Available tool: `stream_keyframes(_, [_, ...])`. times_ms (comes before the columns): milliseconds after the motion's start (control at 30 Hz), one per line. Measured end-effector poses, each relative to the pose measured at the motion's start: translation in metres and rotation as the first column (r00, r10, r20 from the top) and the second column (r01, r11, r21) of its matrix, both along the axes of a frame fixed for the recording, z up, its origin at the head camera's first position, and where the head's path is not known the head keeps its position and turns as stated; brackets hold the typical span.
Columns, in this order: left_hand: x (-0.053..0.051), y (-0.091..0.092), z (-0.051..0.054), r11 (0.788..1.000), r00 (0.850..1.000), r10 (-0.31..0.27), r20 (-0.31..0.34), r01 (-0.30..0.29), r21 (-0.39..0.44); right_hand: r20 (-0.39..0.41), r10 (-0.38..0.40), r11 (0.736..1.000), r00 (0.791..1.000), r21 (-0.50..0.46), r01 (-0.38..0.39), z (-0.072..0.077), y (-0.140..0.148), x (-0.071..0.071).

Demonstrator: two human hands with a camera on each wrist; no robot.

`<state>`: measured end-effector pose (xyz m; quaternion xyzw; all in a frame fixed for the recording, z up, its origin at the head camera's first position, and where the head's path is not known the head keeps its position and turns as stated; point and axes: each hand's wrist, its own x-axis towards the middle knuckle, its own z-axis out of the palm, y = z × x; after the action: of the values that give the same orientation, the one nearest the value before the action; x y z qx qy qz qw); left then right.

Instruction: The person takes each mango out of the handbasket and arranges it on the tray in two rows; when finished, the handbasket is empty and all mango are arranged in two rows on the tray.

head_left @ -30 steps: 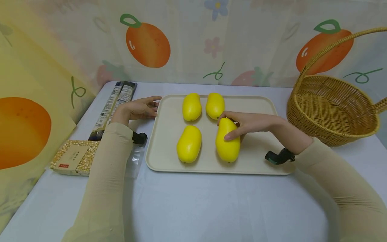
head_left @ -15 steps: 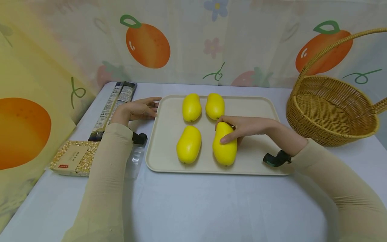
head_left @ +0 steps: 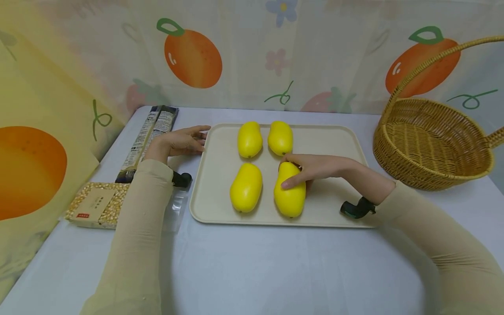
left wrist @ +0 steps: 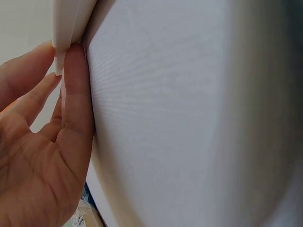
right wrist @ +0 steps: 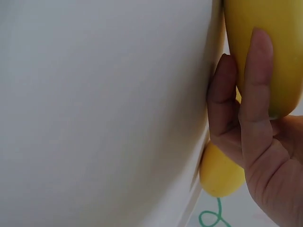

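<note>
On a cream tray lie several yellow mangoes. My right hand holds the front right mango, its thumb across the upper side and the other fingers at the far end, partly hidden. In the right wrist view the fingers wrap around this mango, low over the tray surface. Left of it lies another mango; a back left mango and a back right mango sit behind. At the tray's left edge, my left hand pinches the rim between thumb and fingers, as the left wrist view shows.
A wicker basket with a tall handle stands right of the tray. On the left lie a pack of yellow kernels and dark, printed long packets. Behind the table hangs a fruit-patterned cloth.
My right hand and the front right mango have shifted a little to the left and toward the tray's front edge. The left hand and the other mangoes have stayed put.
</note>
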<state>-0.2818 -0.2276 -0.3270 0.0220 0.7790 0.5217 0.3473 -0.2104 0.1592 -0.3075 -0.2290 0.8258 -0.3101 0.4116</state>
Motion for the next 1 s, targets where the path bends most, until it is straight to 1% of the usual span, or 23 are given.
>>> stream_keyframes(267, [0.0,0.001,0.0,1.0,1.0,-0.004,-0.007,0.004,-0.003,-0.019,-0.03,0.999,0.999,0.015,0.03,0.0,-0.001,0.0])
stream_keyframes(467, [-0.001,-0.001,-0.001,1.0,1.0,0.01,0.0,-0.01,-0.002,-0.027,-0.053,0.999,0.998,0.012,0.053,0.0,-0.001,0.0])
stream_keyframes(633, [0.0,0.0,0.001,1.0,1.0,0.001,0.001,-0.001,-0.008,-0.038,-0.063,0.998,0.997,0.018,0.064,0.0,0.0,0.0])
stream_keyframes(733, [0.001,0.001,0.002,1.0,1.0,-0.015,-0.001,0.015,-0.019,-0.042,-0.071,0.997,0.997,0.025,0.072,0.001,0.001,0.0])
stream_keyframes(833, [0.001,0.001,0.003,0.998,0.999,-0.035,-0.007,0.035,-0.046,-0.041,-0.074,0.997,0.996,0.026,0.075,0.003,0.003,0.001])
stream_keyframes(1000, [0.003,0.004,0.008,0.989,0.997,-0.072,-0.036,0.067,-0.134,-0.034,-0.081,0.997,0.996,0.003,0.081,0.006,0.009,0.001])
